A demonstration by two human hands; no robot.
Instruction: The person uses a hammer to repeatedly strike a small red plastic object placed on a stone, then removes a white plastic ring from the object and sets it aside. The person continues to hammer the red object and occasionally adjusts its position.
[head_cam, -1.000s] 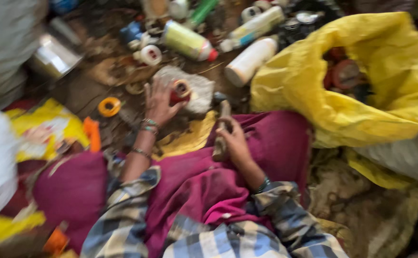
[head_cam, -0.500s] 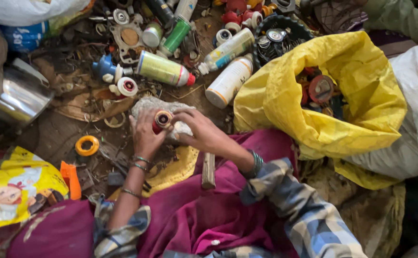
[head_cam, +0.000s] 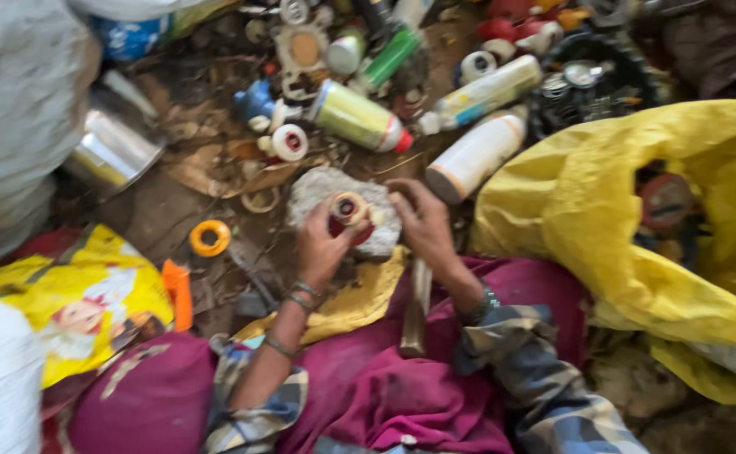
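Here the left hand (head_cam: 324, 244) grips a small round spool (head_cam: 349, 210), cream-rimmed with a dark red middle, pressing it on a rough grey stone (head_cam: 334, 192) that lies flat on the dirt floor. The right hand (head_cam: 423, 225) rests just beside the spool with its fingers curled near the stone's edge; whether it holds anything cannot be told through the blur. Thin bangles ring the left wrist, a darker band the right. A worn wooden handle (head_cam: 417, 304) lies upright across the soft magenta cloth (head_cam: 385, 387) over the lap, untouched by either hand.

Beyond the stone the floor is littered with scrap: one green spray can (head_cam: 353, 116) with a red cap, one smaller green can (head_cam: 389, 57), two pale plastic bottles (head_cam: 477, 153) side by side, one white ring with a red centre (head_cam: 289, 142), and one orange tape ring (head_cam: 210, 238). A dented shiny metal pot (head_cam: 116, 150) sits to the left. To the right a crinkled yellow plastic sack (head_cam: 587, 210) gapes open, with rusty round parts inside. A glossy yellow wrapper (head_cam: 65, 294) lies at the lower left.
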